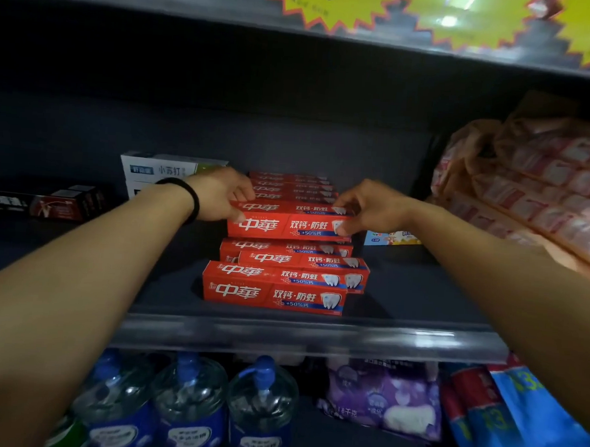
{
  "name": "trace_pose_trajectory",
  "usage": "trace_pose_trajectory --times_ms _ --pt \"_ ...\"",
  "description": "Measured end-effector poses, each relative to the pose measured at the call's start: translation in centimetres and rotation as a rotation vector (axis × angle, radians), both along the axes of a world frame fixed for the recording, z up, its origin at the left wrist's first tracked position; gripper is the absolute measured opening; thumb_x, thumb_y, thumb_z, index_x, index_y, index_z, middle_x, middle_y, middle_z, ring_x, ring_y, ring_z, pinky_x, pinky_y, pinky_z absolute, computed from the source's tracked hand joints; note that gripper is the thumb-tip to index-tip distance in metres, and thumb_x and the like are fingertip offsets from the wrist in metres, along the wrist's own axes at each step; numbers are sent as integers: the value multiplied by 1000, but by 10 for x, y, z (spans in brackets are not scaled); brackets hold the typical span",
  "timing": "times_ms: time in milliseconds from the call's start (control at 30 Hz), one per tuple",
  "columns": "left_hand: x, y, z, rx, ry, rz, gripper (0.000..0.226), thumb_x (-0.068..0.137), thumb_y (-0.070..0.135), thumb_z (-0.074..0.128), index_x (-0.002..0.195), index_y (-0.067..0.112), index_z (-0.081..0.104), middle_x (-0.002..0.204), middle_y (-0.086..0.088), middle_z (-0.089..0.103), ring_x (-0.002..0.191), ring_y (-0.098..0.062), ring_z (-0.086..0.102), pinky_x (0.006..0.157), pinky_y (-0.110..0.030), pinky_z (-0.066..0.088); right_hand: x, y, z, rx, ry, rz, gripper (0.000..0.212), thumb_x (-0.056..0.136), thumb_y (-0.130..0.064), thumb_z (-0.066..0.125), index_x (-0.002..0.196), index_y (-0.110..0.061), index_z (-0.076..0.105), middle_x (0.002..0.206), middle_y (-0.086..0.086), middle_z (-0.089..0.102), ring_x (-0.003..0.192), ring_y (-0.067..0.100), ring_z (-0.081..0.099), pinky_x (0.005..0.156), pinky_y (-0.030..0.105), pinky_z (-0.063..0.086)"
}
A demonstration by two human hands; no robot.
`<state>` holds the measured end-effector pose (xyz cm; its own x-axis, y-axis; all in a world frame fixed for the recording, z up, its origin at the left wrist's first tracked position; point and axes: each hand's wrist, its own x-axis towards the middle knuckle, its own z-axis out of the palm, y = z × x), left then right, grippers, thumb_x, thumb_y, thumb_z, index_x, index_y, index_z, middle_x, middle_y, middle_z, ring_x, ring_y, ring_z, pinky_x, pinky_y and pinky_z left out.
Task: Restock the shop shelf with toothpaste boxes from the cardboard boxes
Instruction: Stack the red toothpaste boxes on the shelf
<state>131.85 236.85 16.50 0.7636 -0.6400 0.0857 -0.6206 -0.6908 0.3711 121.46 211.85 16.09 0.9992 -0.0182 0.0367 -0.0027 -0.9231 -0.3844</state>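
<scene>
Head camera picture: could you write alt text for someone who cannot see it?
Two bare hands, the left hand and the right hand, grip the ends of a red toothpaste box above a dark shop shelf, with more red boxes stacked in front and behind. White boxes sit to the left, and pump bottles stand on the shelf below.

Dim, top glare, blurred bowed edges

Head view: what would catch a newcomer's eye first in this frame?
The red toothpaste boxes stacked mid-shelf stand out first, with both hands gripping the top red box by its ends, left hand and right hand. Next come the yellow starburst price tags overhead and the blue-capped bottles on the shelf below.
</scene>
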Motion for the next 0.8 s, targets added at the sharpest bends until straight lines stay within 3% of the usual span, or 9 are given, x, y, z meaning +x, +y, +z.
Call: trace_pose_trajectory --times_ms 167,267,500,800 --pt "13 -11 -9 -6 -73 39 40 87 12 66 125 20 56 123 0 57 107 -14 53 87 -26 39 16 -5 -11 -34 -92 -68 37 79 -18 77 108 -18 53 112 -1 62 102 16 61 86 34 54" --pt "21 -14 -15 10 -117 45 41 87 15 66 127 21 57 128 0 57 115 -17 53 94 -30 40 25 -6 -16 -132 -148 -87 35 77 -19 79 101 -17 55 110 0 62 99 17 61 83 33 55" --pt "29 -20 -26 27 -256 9 25 89 15 63 114 18 67 121 0 59 110 -19 55 98 -34 43 39 -14 -30 -201 -196 -84 30 77 -23 79 101 -18 61 113 -5 59 101 13 58 84 28 51" --pt "34 -24 -30 7 -290 24 28 89 15 62 118 16 65 123 -3 59 111 -20 56 98 -34 44 47 -15 -36 -307 -257 -97 31 81 -25 74 108 -22 59 118 -4 56 100 11 54 87 30 50"
